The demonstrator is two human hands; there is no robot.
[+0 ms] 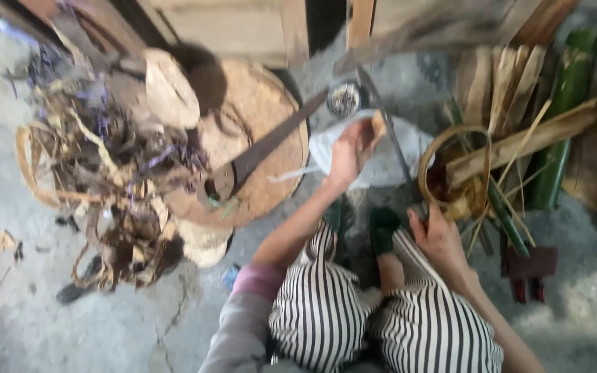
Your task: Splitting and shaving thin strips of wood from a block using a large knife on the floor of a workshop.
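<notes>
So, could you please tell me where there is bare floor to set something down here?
The bare concrete floor at lower left, below the pile of strips, is free, as is the lower right corner. Around the round wooden block, both hands and the bamboo pieces it is crowded.

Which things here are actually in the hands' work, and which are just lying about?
In hand:
- left hand grips a small pale piece
- right hand rests by a long thin strip and a bamboo hoop

Lying about:
- saw on a round wooden block
- tangle of scraps
- split slats
- green bamboo pole
- white cloth
</notes>
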